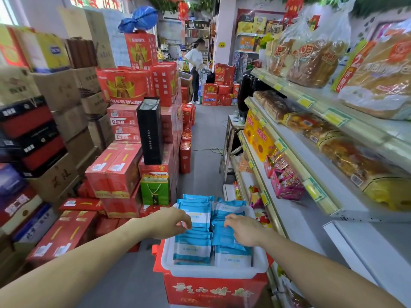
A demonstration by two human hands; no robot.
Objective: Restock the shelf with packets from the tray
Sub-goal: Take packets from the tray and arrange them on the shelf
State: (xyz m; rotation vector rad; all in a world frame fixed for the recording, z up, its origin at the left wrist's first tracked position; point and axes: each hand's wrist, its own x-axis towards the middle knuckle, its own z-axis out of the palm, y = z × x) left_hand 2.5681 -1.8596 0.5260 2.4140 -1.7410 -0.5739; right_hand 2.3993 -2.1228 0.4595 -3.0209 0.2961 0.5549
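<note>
A white plastic tray (219,273) sits on a red carton (213,292) in the aisle, filled with two rows of blue-and-white packets (193,250). My left hand (171,223) hovers over the left row with its fingers curled downward, fingertips at the packet tops. My right hand (242,230) reaches into the right row, its fingers down among the packets (231,210). Whether either hand grips a packet cannot be told. The shelf (295,210) runs along the right, with a bare white stretch close to the tray.
Stacked red cartons (115,170) and brown boxes (57,90) crowd the left. Bread and snack packs (287,183) fill the right shelves. The grey aisle floor (200,138) runs ahead to a person (195,70) standing at the far end.
</note>
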